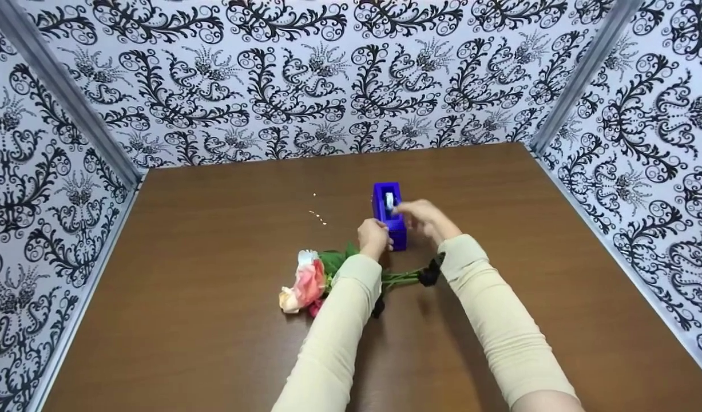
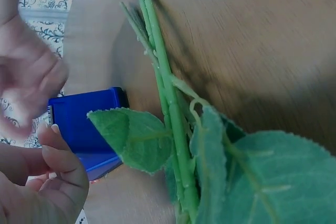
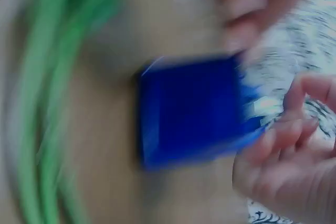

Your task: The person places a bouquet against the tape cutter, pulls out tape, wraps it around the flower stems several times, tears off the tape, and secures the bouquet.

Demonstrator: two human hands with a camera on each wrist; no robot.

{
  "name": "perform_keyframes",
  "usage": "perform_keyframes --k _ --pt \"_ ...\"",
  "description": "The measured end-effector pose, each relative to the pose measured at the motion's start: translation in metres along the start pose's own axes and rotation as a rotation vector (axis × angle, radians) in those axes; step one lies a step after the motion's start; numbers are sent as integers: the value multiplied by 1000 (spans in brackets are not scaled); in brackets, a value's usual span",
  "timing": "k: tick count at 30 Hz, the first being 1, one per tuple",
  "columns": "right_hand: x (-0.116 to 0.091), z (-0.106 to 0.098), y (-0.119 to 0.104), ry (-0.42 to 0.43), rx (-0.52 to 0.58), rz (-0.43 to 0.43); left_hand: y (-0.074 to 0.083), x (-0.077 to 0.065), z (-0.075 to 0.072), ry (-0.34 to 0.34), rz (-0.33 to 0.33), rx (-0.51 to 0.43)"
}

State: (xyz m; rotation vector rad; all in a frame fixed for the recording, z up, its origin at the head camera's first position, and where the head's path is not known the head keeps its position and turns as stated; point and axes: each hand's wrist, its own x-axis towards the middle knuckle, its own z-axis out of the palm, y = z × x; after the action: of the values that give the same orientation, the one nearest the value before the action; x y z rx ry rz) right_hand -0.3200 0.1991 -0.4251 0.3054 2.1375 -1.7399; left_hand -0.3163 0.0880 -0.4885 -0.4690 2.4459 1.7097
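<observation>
A blue tape dispenser (image 1: 397,239) stands on the table with a white tape roll (image 1: 389,201) in its opening. Beside its near left side, the left hand (image 1: 374,236) grips it with curled fingers. Over the roll, from the right, comes the right hand (image 1: 424,218), its fingers bent close to the tape; blur hides whether they pinch it, so I cannot tell. Artificial flowers (image 1: 309,281) in pink, cream and white lie below the left forearm, which covers part of them. Their green stems (image 2: 164,87) point right, with large leaves (image 2: 262,177) near the left wrist.
The brown wooden table (image 1: 213,240) is bordered by panels with black scroll patterns (image 1: 328,80). Small white specks (image 1: 317,217) show on the tabletop left of the dispenser. A dark wrist-worn piece (image 1: 429,274) hangs by the right cuff, over the stem ends.
</observation>
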Motion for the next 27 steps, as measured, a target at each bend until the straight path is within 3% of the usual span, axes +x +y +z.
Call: perform_keyframes --k 3,5,8,9,12,14,16,17,19,21,24,25,27 --pt "12 -8 4 -31 91 25 -9 10 6 -3 38 -29" --pt "11 -9 4 -70 94 61 6 -9 -7 -33 9 -11" --pt "8 -9 8 -131 117 129 15 -19 -14 -50 -33 9" --pt "7 -8 10 -150 140 146 15 -21 -13 -36 -19 22" --pt "0 -8 16 -187 167 167 -9 8 9 4 30 38" --pt "-7 -9 22 -207 156 152 -35 39 29 38 92 67" --pt "-17 -11 29 -224 118 125 -57 74 48 26 84 114" --pt "-22 -12 33 -226 103 115 -63 83 53 31 79 129" --pt "-33 -14 43 -230 77 107 -67 91 56 35 74 138" --pt "-44 -14 53 -227 50 105 -61 88 52 10 32 145" --pt "-58 -10 72 -210 -12 67 -52 77 45 24 43 105" --pt "-62 -7 78 -200 -35 48 -49 74 42 1 33 103" --pt "-68 -1 90 -192 -88 19 -54 81 49 22 36 107"
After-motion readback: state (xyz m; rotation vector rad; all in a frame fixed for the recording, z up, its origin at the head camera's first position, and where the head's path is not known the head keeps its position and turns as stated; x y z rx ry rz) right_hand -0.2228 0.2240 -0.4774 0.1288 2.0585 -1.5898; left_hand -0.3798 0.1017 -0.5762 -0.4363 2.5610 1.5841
